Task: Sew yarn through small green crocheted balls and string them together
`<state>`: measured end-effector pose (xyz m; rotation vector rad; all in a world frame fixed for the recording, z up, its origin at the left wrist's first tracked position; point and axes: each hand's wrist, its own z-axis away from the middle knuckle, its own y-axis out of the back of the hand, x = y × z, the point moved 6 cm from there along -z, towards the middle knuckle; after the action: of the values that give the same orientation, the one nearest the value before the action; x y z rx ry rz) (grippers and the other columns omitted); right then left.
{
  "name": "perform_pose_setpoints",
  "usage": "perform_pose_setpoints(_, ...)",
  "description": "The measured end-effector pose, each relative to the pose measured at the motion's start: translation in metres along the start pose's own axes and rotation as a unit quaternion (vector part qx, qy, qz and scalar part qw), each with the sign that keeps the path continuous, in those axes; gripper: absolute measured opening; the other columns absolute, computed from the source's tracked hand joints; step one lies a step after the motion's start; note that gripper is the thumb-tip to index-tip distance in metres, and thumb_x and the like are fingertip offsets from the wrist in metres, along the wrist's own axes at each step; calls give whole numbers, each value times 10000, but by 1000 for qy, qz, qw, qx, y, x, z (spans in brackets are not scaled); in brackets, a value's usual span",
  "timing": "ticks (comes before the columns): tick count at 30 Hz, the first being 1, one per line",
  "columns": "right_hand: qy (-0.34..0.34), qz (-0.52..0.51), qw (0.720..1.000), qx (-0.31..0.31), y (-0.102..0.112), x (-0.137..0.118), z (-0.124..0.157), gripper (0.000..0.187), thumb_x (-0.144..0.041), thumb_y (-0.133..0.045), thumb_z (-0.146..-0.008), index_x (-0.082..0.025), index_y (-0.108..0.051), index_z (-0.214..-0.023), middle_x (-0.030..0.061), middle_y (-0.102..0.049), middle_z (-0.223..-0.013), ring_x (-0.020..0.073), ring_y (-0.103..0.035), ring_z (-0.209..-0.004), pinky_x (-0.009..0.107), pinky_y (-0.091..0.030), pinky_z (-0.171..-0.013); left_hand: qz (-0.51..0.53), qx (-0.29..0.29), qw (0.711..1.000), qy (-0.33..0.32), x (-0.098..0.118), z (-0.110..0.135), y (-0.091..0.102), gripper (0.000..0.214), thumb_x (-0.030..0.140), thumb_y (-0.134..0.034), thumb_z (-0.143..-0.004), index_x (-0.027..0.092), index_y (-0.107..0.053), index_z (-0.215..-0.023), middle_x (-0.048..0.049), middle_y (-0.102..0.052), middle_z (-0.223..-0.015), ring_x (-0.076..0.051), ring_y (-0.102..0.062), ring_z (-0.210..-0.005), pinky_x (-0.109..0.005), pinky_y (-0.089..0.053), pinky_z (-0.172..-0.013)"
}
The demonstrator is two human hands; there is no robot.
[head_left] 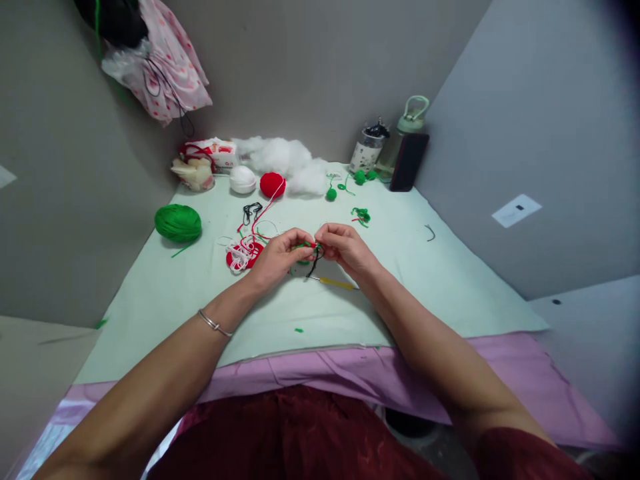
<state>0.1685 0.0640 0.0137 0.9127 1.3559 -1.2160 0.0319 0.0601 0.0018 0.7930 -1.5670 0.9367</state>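
Above the middle of the tabletop [425, 287], a small red, green and black yarn piece [317, 249] is pinched between thumb and fingers in the grip of the left hand [283, 257] and that of the right hand [346, 248]. Both forearms are angled inward, with fingers curled. On the near side, a slim yellow-handled hook [336, 283] is laid. Beyond, rounded balls of green yarn [178, 223], white yarn [243, 180] and red yarn [273, 186] are set out before fluffy white stuffing [280, 157]. Dark items [379, 128] are held in a patterned cup [365, 157], beside a green-lidded bottle [411, 123].
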Motion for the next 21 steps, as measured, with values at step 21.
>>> perform_pose_setpoints(21, -5, -32, 999, 37, -5, 6, 1, 252, -325, -770, -617, -177, -567, -603, -73, -390, -473, 51, -276, -452, 234, -205, -469, 0, 7, 1000, -16, 4, 2, -2, 176, 269, -746, -801, 176, -643, -909, -5, -660, -863, -130, -650, -780, -296, -531, -813)
